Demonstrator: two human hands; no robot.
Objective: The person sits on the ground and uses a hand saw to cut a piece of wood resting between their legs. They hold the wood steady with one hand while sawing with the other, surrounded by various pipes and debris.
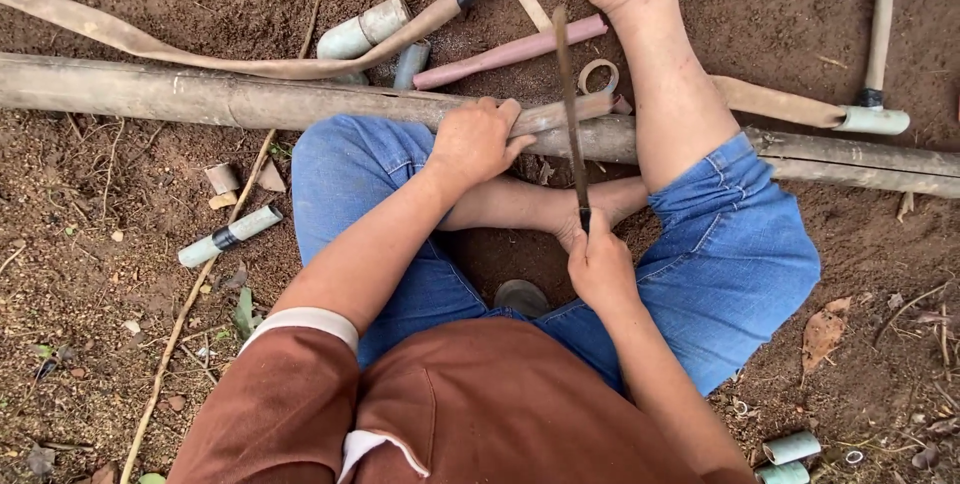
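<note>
Blue denim shorts, rust-brown shirt (white trim), grey-brown bamboo pole, pink pipe, reddish-brown soil

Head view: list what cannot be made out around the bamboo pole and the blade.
- Bamboo pole: both ends cut off by the frame edges; a stretch hidden behind the leg.
- Blade: its handle hidden inside the right hand.
- Left hand: palm hidden against the pole.
- Small ring beside the blade: too small to tell its material.

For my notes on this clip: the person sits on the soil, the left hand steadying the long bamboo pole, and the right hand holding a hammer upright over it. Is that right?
Not quite. The head view shows the right hand holding a long thin blade, not a hammer. The left hand does steady the bamboo pole on the soil.
</note>
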